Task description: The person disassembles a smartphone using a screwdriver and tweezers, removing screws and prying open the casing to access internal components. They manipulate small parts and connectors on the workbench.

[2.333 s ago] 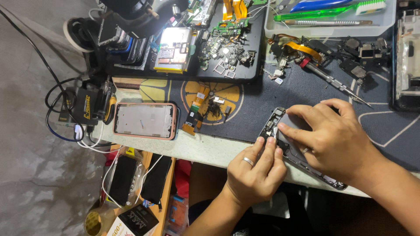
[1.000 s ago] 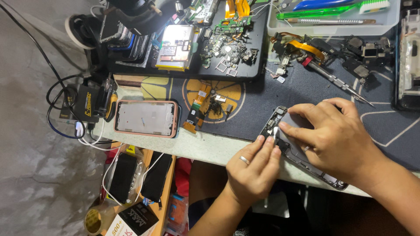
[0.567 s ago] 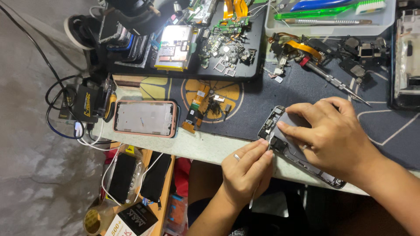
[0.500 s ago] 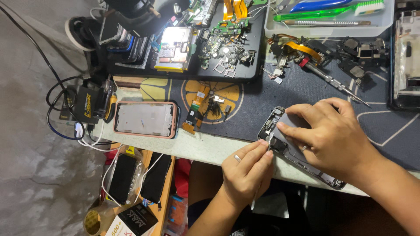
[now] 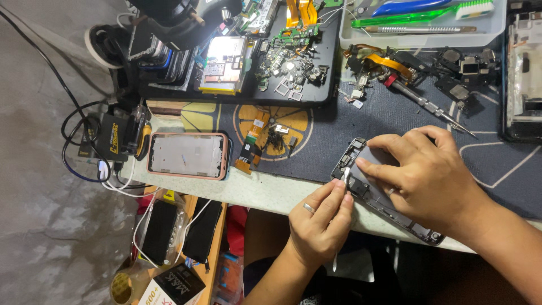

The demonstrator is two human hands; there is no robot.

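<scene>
At the front edge of the counter (image 5: 265,195) we've got an opened phone body (image 5: 370,189) lying slantwise, half on the dark work mat (image 5: 339,130) and half on the pale counter edge. Our right hand (image 5: 423,175) lies flat over its middle, fingers spread and pressing down, gripping nothing that we can see. Our left hand (image 5: 319,223), a ring on one finger, is pinched closed around a thin white tool (image 5: 342,197) whose tip meets the phone's upper end, close by the right forefinger. Off to the left, well apart, a pink-framed phone shell (image 5: 188,155) lies flat beside a yellow-and-black charger block (image 5: 116,138) with its cables. Further back sits a black tray (image 5: 248,93) scattered with small parts, and a screwdriver (image 5: 429,104) rests on the mat beyond the right hand.
</scene>
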